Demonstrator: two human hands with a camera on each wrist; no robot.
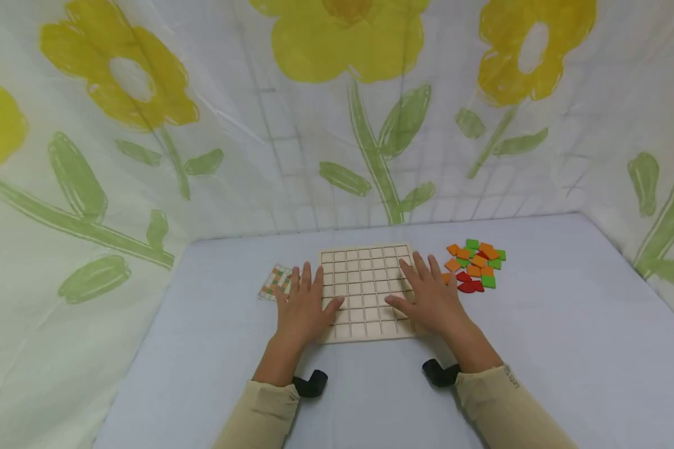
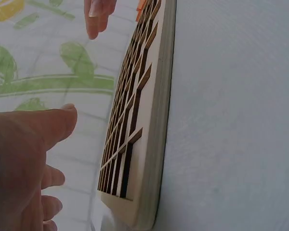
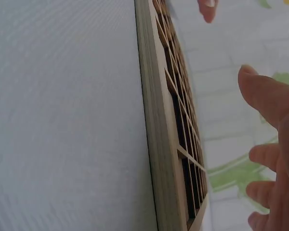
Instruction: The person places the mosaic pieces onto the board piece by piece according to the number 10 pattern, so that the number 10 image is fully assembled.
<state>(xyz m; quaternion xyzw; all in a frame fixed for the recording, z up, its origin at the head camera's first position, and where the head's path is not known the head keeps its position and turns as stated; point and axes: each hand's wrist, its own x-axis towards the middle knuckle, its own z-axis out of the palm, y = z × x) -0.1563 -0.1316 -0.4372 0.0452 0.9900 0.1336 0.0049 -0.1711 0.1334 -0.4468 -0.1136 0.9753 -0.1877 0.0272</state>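
A pale wooden grid board [image 1: 365, 284] with square recesses lies flat on the table. Over its left edge is my left hand [image 1: 303, 312], palm down, fingers spread and holding nothing. My right hand [image 1: 432, 302] spreads likewise over the board's right edge, also holding nothing. Both wrist views show a gap between the thumbs and the wooden board [image 2: 139, 96]. Partly behind the left fingers lies a small card [image 1: 275, 280] printed with a coloured grid pattern. Beyond the right fingers sits a loose pile of orange, green and red tiles [image 1: 474, 265], some square and some with curved edges.
A pale cloth covers the table [image 1: 365, 399]. Behind and beside it hangs a white curtain [image 1: 230, 187] with yellow flowers and green leaves. Black curved pieces [image 1: 312, 383] stick out at both wrists, by the beige sleeves.
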